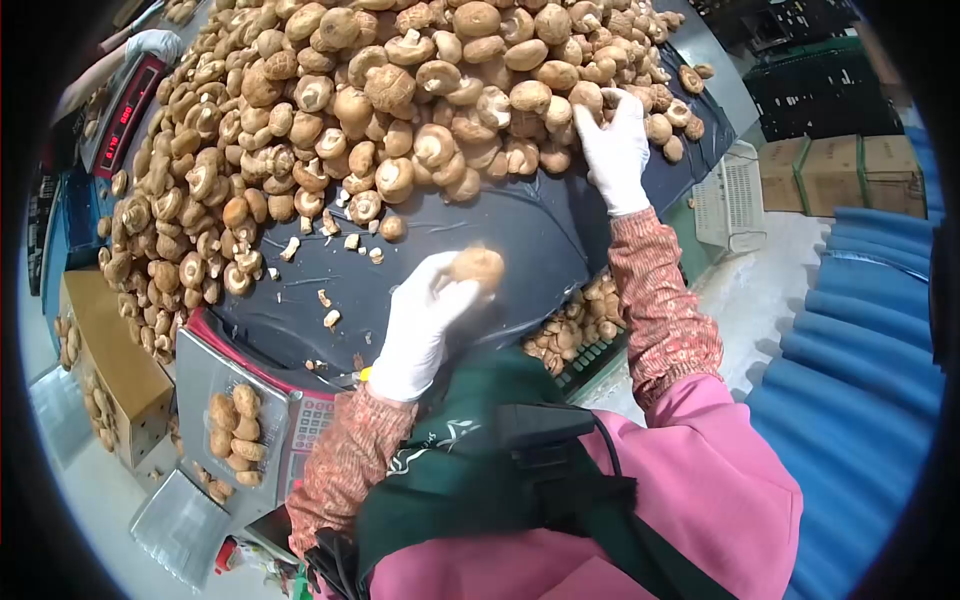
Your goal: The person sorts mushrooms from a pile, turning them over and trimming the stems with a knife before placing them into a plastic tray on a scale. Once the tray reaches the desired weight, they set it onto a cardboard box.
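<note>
My left hand (420,315), in a white glove, pinches a brown shiitake mushroom (478,267) between thumb and fingers above the dark covered table (510,225); the mushroom is slightly blurred. At the right side of a big heap of shiitake mushrooms (390,90), my gloved right hand (614,150) has its thumb and fingers about another mushroom (587,97) at the heap's edge. How firmly it grips cannot be made out. Cut stem pieces (331,318) lie scattered on the table left of my left hand.
Several mushrooms lie on a scale (278,420) at lower left. Another scale with a red display (127,115) stands at upper left, near another person's arm (92,82). A green crate of mushrooms (592,362) sits below the table edge. Cartons (835,172) and a white basket (730,200) are at right.
</note>
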Demonstrator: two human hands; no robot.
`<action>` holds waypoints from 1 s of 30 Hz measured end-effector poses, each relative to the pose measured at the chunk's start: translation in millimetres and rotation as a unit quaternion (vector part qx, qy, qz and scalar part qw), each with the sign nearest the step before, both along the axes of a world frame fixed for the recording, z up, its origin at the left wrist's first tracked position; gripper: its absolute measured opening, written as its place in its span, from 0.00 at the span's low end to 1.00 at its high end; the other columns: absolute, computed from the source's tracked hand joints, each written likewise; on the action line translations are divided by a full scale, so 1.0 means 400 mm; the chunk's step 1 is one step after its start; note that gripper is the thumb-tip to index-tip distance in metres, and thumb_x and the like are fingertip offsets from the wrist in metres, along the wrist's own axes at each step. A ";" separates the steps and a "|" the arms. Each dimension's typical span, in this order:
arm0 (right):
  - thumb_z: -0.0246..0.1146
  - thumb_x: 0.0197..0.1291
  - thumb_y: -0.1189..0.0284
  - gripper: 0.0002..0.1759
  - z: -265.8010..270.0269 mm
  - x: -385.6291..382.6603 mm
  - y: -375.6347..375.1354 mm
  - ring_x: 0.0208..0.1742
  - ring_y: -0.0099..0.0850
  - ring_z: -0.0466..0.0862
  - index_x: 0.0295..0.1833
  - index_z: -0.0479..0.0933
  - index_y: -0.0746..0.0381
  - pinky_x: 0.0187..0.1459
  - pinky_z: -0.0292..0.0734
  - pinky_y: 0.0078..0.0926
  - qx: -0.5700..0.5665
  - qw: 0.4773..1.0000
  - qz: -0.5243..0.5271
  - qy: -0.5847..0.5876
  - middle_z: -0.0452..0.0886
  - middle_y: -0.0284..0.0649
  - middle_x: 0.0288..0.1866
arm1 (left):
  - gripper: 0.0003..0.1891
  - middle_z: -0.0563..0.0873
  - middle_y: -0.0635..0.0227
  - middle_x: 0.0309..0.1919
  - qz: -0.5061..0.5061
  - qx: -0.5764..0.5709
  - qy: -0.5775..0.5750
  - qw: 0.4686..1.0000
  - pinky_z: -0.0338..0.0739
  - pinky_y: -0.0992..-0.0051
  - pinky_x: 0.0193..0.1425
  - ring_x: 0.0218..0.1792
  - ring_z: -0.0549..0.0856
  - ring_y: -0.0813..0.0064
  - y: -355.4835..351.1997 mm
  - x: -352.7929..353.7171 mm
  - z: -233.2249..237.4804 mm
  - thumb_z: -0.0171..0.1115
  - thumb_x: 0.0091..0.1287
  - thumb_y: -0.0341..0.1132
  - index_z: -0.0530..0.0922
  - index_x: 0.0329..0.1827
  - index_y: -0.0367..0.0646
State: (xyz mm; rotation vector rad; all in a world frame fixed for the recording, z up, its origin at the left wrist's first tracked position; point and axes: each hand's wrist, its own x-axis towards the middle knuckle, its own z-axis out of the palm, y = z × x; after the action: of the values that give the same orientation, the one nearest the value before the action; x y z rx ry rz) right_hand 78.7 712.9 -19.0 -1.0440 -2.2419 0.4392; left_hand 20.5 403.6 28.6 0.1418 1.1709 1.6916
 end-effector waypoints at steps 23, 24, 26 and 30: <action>0.66 0.45 0.87 0.19 0.148 0.116 -0.319 0.55 0.41 0.82 0.43 0.79 0.58 0.54 0.79 0.32 -0.071 0.922 0.366 0.108 0.81 0.45 0.54 | 0.32 0.73 0.58 0.69 0.043 0.126 -0.045 0.990 0.72 0.68 0.71 0.69 0.74 0.71 0.088 -0.003 0.034 0.59 0.75 0.33 0.58 0.79 0.35; 0.65 0.47 0.88 0.17 0.143 0.122 -0.318 0.54 0.41 0.84 0.42 0.79 0.59 0.54 0.80 0.31 -0.087 0.918 0.370 0.110 0.81 0.45 0.55 | 0.32 0.73 0.58 0.69 0.049 0.133 -0.060 0.988 0.71 0.68 0.72 0.69 0.74 0.71 0.081 -0.005 0.035 0.59 0.75 0.33 0.58 0.79 0.35; 0.64 0.49 0.89 0.16 0.124 0.126 -0.314 0.52 0.39 0.84 0.42 0.79 0.60 0.53 0.80 0.30 -0.130 0.922 0.332 0.150 0.82 0.45 0.53 | 0.33 0.72 0.58 0.69 0.056 0.147 -0.092 0.983 0.70 0.66 0.73 0.69 0.74 0.69 0.072 -0.007 0.034 0.61 0.73 0.31 0.58 0.79 0.35; 0.63 0.57 0.88 0.12 0.090 0.108 -0.265 0.48 0.35 0.85 0.45 0.79 0.62 0.51 0.80 0.26 -0.110 0.950 0.249 0.152 0.83 0.44 0.49 | 0.36 0.72 0.57 0.69 0.055 0.156 -0.120 0.979 0.69 0.60 0.75 0.70 0.74 0.63 0.062 -0.008 0.022 0.65 0.70 0.28 0.58 0.78 0.36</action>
State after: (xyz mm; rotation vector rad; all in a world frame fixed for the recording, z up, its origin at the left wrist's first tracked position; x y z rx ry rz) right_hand 122.0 607.0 17.0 -0.4505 -2.1855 1.0122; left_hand 17.2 428.3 37.5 0.0641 0.7416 1.9250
